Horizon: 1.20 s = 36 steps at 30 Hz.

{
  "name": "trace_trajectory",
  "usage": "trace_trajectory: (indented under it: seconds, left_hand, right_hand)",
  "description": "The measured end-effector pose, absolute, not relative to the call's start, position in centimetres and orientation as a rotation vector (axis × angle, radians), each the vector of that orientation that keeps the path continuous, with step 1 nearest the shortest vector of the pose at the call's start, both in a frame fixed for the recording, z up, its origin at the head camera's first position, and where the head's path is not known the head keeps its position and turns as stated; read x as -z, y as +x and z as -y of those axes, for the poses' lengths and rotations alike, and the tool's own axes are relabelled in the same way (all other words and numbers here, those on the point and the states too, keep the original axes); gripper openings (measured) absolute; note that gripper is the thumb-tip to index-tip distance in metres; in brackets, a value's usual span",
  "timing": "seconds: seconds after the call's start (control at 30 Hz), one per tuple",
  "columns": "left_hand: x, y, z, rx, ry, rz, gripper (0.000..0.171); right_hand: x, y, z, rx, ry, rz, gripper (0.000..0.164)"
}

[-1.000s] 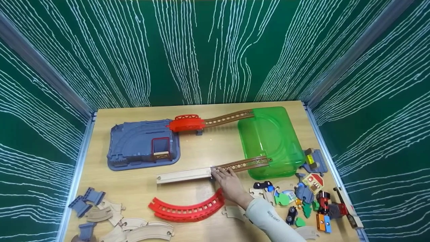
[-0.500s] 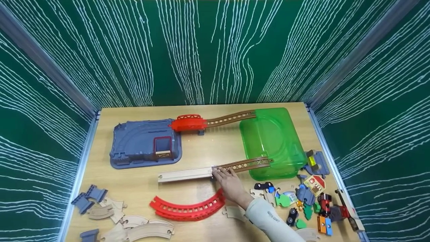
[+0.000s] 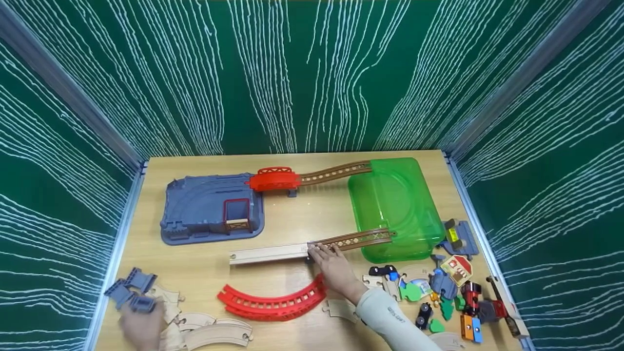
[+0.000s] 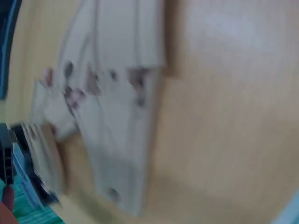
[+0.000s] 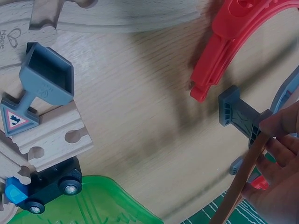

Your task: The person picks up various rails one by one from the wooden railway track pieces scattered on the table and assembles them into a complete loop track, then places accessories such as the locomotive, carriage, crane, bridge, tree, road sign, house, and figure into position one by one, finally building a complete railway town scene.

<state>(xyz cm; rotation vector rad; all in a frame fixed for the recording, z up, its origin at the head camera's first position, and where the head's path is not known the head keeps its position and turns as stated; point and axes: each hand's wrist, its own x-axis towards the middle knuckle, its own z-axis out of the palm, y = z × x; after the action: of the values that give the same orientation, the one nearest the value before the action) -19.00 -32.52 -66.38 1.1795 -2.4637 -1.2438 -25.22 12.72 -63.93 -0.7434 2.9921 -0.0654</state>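
My left hand, blurred, is at the lower left in the head view. It holds a grey track support just beside two other grey supports. In the left wrist view only fingertips show at the left edge, against a grey piece. My right hand grips the joint where a brown track meets a straight wooden track. A grey pier stands under that joint in the right wrist view, my thumb near its top. The wooden track's left end is free.
A red curved track lies in front. Wooden tracks are heaped at lower left. A grey base, red bridge and green tub stand behind. Toy trains and small pieces, including a house block, crowd the right.
My left hand has come into view at the lower left and moved one grey support up towards the other two. My right hand has stayed on the track joint.
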Motion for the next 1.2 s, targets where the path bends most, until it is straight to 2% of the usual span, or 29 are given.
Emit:
trace_trajectory:
  seconds: [0.2, 0.5, 0.67, 0.87, 1.2]
  left_hand:
    - [65.7, -22.4, 28.8, 1.498, 0.697, 2.503, 0.07]
    - [66.6, -26.2, 24.2, 1.457, 0.184, 2.699, 0.055]
    - [67.3, -27.2, 22.0, 1.348, 0.13, 2.804, 0.044]
    - [68.1, -27.8, 20.7, 1.266, 0.121, 2.902, 0.053]
    - [68.5, -28.3, 20.5, 1.215, 0.15, 2.933, 0.046]
  right_hand:
    - [63.9, -25.2, -12.7, 0.077, -0.74, -2.988, 0.079]
    - [63.8, -25.3, -12.8, 0.065, -0.727, -2.994, 0.076]
    - [64.0, -25.3, -12.7, 0.057, -0.741, -2.996, 0.076]
    - [64.3, -25.2, -12.7, 0.056, -0.782, -3.024, 0.074]
    - [64.4, -25.2, -12.8, 0.066, -0.749, -3.009, 0.072]
